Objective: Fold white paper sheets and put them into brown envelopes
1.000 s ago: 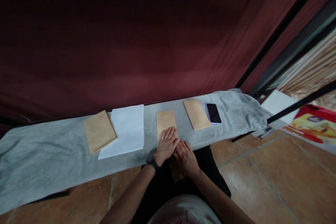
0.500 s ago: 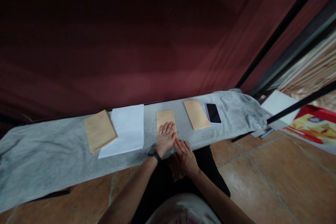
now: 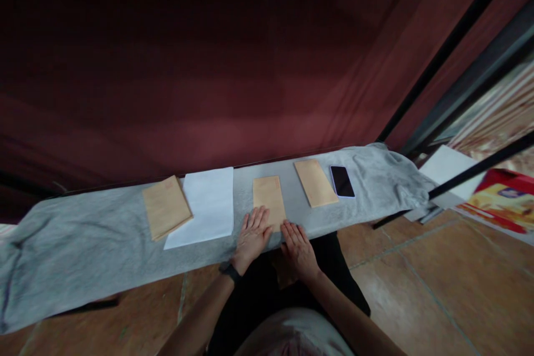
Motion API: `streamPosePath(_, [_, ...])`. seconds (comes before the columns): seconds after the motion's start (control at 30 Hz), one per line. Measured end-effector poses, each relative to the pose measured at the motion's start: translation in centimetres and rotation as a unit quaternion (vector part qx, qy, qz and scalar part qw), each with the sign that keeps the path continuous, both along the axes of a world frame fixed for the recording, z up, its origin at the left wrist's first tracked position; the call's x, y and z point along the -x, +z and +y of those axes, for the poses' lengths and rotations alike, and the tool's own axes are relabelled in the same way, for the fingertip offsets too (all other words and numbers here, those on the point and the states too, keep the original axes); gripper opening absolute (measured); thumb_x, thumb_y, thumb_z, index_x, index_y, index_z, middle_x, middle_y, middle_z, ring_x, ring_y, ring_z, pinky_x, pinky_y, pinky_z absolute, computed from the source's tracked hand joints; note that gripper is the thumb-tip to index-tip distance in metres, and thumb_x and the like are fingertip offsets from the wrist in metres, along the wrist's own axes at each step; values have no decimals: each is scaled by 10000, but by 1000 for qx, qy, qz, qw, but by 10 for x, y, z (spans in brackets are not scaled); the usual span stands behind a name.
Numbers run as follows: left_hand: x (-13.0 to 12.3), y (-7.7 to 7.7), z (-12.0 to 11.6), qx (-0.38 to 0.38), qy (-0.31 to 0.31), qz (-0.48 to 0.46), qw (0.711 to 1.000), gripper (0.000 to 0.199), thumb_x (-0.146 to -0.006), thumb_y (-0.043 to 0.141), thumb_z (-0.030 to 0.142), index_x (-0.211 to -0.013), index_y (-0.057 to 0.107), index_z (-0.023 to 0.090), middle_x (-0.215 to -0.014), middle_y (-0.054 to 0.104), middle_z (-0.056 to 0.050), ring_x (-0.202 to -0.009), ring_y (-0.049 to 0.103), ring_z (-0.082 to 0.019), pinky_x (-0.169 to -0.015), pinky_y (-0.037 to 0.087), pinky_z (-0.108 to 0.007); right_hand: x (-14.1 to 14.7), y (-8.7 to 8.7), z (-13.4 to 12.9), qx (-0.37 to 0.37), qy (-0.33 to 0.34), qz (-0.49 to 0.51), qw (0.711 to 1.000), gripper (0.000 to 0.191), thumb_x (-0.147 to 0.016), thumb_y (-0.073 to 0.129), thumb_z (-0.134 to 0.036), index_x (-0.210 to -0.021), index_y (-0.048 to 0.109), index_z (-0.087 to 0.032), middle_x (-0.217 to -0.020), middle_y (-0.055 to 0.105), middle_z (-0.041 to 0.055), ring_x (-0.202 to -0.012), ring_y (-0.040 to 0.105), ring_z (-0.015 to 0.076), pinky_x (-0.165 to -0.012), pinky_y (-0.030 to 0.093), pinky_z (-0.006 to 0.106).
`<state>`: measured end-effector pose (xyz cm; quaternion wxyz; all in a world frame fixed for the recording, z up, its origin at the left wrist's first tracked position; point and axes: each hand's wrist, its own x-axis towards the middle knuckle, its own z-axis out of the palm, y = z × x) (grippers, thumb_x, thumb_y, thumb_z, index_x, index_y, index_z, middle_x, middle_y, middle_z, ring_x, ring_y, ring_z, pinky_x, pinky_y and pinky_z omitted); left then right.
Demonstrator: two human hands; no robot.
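A brown paper envelope [image 3: 269, 197] lies flat on the grey cloth in front of me, its long side running away from my body. My left hand [image 3: 252, 236], with a dark band on the wrist, rests at the envelope's lower left edge, fingers stretched out. At its lower right corner lies my right hand [image 3: 298, 247], palm down, fingers extended and close together. Neither hand grips anything. To the right is another brown envelope [image 3: 316, 182]. On the left, a stack of brown envelopes [image 3: 167, 207] partly overlaps sheets of white paper [image 3: 212, 206].
A grey cloth [image 3: 104, 250] covers the long narrow surface, which runs along a dark red wall [image 3: 233, 94]. A phone [image 3: 342, 182] lies right of the far envelope. Black bars [image 3: 454, 44] and a red printed box [image 3: 503, 200] stand at the right, above a tiled floor [image 3: 417, 272].
My left hand has slid left and toward me, off the middle of the envelope, uncovering more of it. My right hand stays near the lower right corner. The view has shifted slightly.
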<state>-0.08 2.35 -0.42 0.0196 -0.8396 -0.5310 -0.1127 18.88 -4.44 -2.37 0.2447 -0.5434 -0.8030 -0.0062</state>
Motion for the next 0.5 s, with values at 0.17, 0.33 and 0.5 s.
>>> streamPosePath(0.17, [15,-3,-9,15,-37,15,999,480,-989,379,294,-1409,489,92,-1470,518,-165,-1398,448,-248,-1126,426,-420,-3,-2,-1,-11,-14,9,1000,545,-1000,414,-227,-1531,343,-126,-1488,499,139,-1382,456,254,-1185,329,476])
streamPosePath(0.33, [20,-4,-12,26,-62,34,997,576,-824,322,16,-1300,594,191,-1386,607,-110,-1320,542,-219,-1072,496,-399,-5,1,1,-9,-17,21,1000,514,-991,409,-185,-1502,399,-134,-1457,535,136,-1365,478,248,-1166,359,473])
streamPosePath(0.5, [11,13,-10,37,-63,35,997,542,-778,333,-33,-1167,647,176,-1257,661,-158,-1217,623,-250,-1006,538,-411,-6,4,5,5,-26,102,994,465,-977,402,-185,-1432,498,-162,-1397,588,134,-1314,528,257,-1123,418,486])
